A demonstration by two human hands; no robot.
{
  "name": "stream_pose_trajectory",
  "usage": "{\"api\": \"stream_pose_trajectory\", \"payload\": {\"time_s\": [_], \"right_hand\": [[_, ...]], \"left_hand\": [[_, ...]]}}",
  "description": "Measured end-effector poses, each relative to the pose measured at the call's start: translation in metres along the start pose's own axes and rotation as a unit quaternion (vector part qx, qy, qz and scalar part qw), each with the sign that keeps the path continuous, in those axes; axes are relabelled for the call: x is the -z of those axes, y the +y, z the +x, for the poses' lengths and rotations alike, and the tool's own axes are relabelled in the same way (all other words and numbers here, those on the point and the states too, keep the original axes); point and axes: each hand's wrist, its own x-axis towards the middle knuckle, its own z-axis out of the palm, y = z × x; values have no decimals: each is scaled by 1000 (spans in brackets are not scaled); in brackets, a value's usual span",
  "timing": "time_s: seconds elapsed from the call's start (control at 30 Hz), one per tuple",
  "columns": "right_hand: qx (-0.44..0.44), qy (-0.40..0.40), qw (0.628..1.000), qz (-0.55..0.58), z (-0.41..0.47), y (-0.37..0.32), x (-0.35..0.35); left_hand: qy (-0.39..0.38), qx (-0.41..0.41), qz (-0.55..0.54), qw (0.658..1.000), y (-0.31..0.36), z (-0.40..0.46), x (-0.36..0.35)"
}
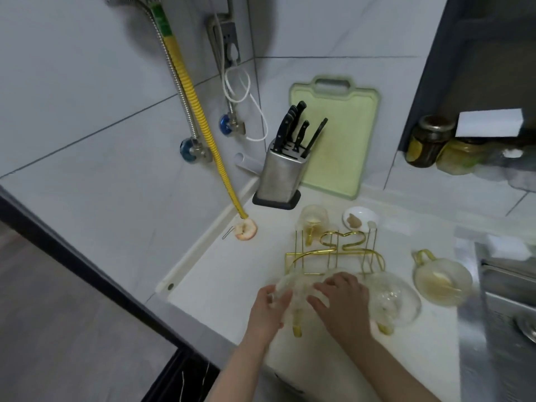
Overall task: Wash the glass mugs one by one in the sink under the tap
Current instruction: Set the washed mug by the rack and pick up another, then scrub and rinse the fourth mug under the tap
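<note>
Glass mug (298, 291) is lying on the counter (220, 285) by the gold rack (333, 253) — left hand (268, 307) gripping its rim, right hand (340, 300) resting flat on top. Sink (504, 314) is sitting well to the right — right hand nearer; yellow handle (297, 329) pointing toward the person.

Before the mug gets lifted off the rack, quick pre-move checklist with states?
1. Left hand grips the mug: ok, fingers curl round its left side.
2. Right hand on the mug: ok, fingers lie over its top.
3. Mug free of the rack: cannot tell, the hands hide the peg.
4. Neighbour mug apart from the one held: cannot tell, the right hand hides the gap.
5. Path to the sink: not ok, a loose mug lies on the counter between.
6. Tap running: cannot tell, out of view.
</note>
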Motion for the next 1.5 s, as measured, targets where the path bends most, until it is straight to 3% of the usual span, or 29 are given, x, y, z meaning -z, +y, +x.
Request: {"api": "stream_pose_trajectory", "payload": {"time_s": [0.23, 0.57, 0.73, 0.97, 1.27, 1.5], "right_hand": [[1, 24, 1000, -14, -2, -2, -5], [-16, 51, 996, 67, -3, 18, 13], [-44, 60, 989, 128, -11, 52, 37], [-131, 96, 972, 168, -34, 129, 61], [-213, 65, 957, 188, -60, 244, 89], [-229, -30, 952, 203, -37, 314, 82]], "left_hand": [[1, -32, 52, 998, -2, 4, 0], [40, -192, 160, 967, 28, -1, -8], [6, -267, 154, 951, 48, -19, -37], [-78, -309, 130, 939, 66, -39, -108], [-162, -289, 144, 933, 68, -54, -235], [-117, -182, 139, 966, 52, -37, -295]]}}
